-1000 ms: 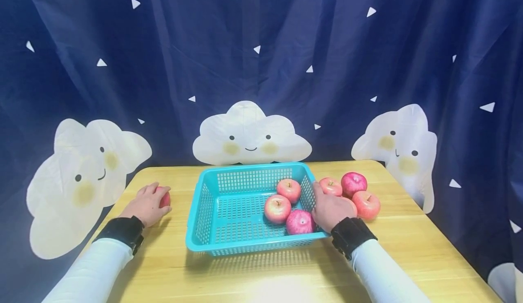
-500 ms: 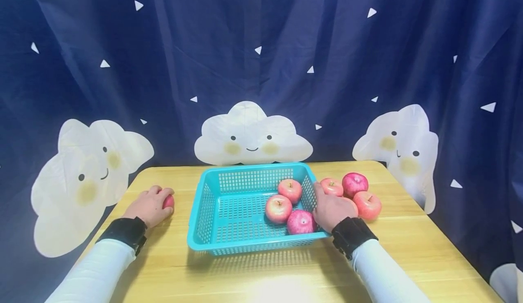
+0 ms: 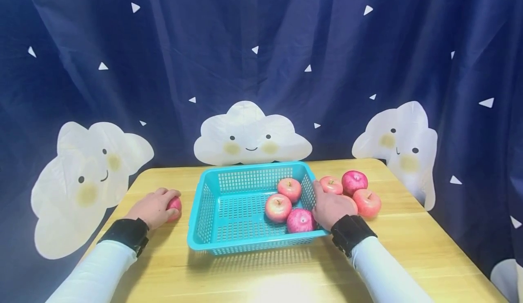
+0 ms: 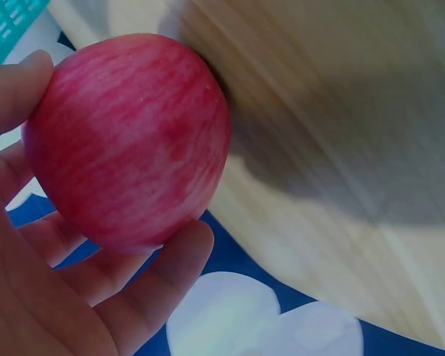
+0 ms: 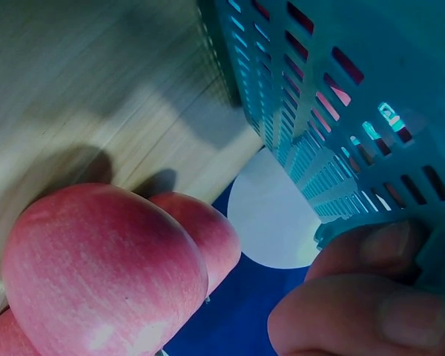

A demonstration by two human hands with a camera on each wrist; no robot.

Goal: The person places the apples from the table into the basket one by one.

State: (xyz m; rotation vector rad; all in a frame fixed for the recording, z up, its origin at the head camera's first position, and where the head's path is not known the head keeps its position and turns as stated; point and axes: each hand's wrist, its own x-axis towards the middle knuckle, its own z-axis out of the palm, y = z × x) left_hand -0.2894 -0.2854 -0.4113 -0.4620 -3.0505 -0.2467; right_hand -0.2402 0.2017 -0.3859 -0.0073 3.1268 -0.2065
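Note:
My left hand [image 3: 150, 208] holds a red apple [image 3: 174, 207] to the left of the basket. In the left wrist view, the thumb and fingers [image 4: 167, 274] curl round this streaked apple [image 4: 130, 141]. A turquoise mesh basket [image 3: 257, 243] stands mid-table, with three apples [image 3: 278, 208] grouped in its right half. My right hand [image 3: 333, 210] grips the basket's right rim. Up close in the right wrist view, its fingertips [image 5: 356, 315] bend at the basket's rim, beside the slotted wall [image 5: 400, 67].
Several apples [image 3: 367, 203] cluster on the wooden table [image 3: 408, 248] just right of the basket, one partly hidden behind my right hand. A dark blue curtain [image 3: 261, 44] with printed clouds hangs behind the table's far edge.
My left hand has moved slightly right, toward the basket, with the apple, and more of the apple shows now. The right hand and the basket stay in place.

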